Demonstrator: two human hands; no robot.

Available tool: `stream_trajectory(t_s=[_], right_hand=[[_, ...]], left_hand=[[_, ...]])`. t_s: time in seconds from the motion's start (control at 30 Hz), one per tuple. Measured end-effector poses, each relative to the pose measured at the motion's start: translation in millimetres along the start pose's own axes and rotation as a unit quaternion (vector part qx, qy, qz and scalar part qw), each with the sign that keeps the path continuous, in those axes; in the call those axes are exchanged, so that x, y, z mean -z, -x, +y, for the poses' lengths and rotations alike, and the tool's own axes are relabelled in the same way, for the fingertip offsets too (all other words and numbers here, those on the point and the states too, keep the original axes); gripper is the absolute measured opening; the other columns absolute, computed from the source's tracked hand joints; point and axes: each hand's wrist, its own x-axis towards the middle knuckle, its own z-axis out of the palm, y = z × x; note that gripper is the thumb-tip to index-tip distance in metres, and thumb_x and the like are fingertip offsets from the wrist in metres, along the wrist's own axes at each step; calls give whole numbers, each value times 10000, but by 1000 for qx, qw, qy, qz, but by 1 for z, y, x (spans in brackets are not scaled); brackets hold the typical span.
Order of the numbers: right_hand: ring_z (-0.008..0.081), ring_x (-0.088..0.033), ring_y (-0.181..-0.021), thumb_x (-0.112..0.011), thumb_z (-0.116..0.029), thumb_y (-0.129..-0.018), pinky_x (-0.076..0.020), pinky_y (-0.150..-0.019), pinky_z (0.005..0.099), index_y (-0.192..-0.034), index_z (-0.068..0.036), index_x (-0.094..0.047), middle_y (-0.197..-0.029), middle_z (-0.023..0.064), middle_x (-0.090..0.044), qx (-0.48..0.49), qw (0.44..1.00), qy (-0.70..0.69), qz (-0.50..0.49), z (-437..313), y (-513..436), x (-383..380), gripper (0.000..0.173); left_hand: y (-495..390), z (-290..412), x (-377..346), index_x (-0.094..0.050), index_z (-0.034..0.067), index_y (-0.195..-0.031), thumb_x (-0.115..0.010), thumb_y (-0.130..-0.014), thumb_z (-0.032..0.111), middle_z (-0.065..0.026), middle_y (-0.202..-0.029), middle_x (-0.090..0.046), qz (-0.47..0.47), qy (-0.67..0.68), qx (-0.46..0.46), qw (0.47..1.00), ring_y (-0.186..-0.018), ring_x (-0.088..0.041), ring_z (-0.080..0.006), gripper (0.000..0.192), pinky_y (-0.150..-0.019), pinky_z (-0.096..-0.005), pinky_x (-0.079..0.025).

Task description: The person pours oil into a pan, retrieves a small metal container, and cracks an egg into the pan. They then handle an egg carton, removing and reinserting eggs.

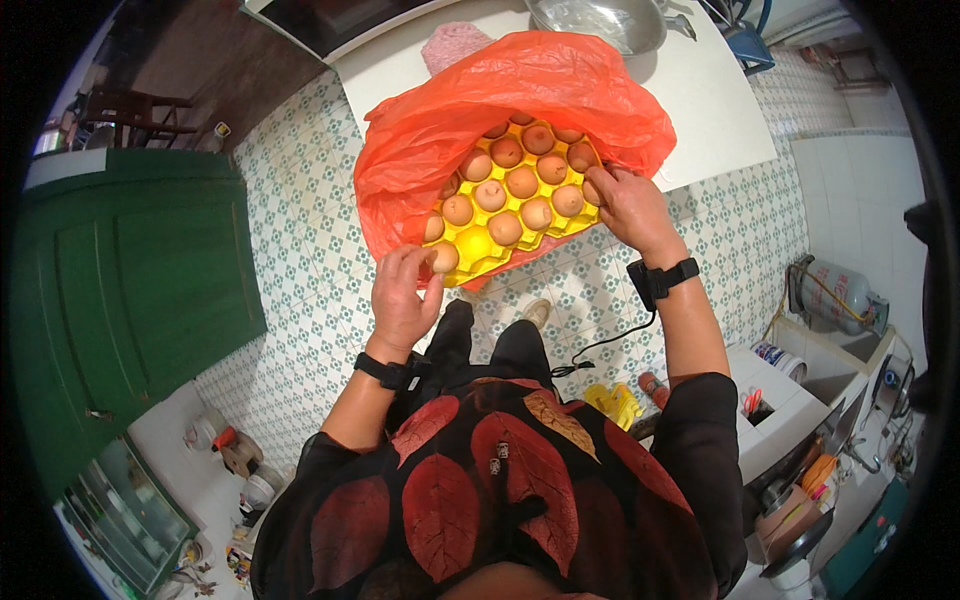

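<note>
A yellow egg tray [475,259] holds brown eggs [521,182] in rows, and one cup near its left front corner has no egg. An orange-red plastic bag [517,75] wraps the tray's far part and hides some eggs. At the left front corner, my left hand [403,296] grips the tray, its fingertips against the corner egg [444,256]. My right hand [634,204] holds the tray's right edge, fingers beside an egg there. The tray's near side reaches past the white table [716,112], above the tiled floor.
A metal bowl [600,26] and a pink cloth [454,46] lie behind the bag. To the left stands a green door [150,277]. A gas cylinder [836,296] and a sink counter [780,427] are at the right. A black cable [615,341] hangs from my right wristband.
</note>
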Motion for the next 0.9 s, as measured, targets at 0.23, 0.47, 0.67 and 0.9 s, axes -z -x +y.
stream_trajectory(t_s=[0.23,0.47,0.67,0.9], right_hand=[[354,-665,-810,-622,-145,-875,-541,-683,451,-1171,-122,-630,-887,144,-662,17,1000,15,-18,2,-2,4,297],[338,-662,-923,-652,-121,-836,-554,-732,427,-1167,-120,-630,-989,124,-666,80,996,29,11,8,-7,6,332],[358,-638,-995,-701,-131,-781,-547,-781,437,-1109,-119,-617,-1040,120,-659,111,994,24,4,14,-14,6,339],[350,-638,-1022,-707,-130,-774,-547,-792,434,-1103,-144,-598,-1072,115,-664,90,994,22,-49,16,-18,12,346]], left_hand=[[-2,2,-2,-651,27,-1077,-753,-748,47,-165,-1104,-607,7,2,-2,1000,-1012,-594,-363,345,-869,-415,-512],[0,8,-6,-661,27,-1046,-755,-744,39,-165,-1093,-612,17,5,4,1000,-996,-601,-360,317,-855,-412,-517],[3,9,-6,-666,30,-1028,-755,-749,33,-156,-1085,-619,25,9,12,1000,-992,-606,-351,293,-843,-404,-521],[7,9,-8,-664,28,-1027,-757,-746,20,-155,-1090,-614,31,3,24,999,-985,-602,-348,296,-838,-400,-518]])
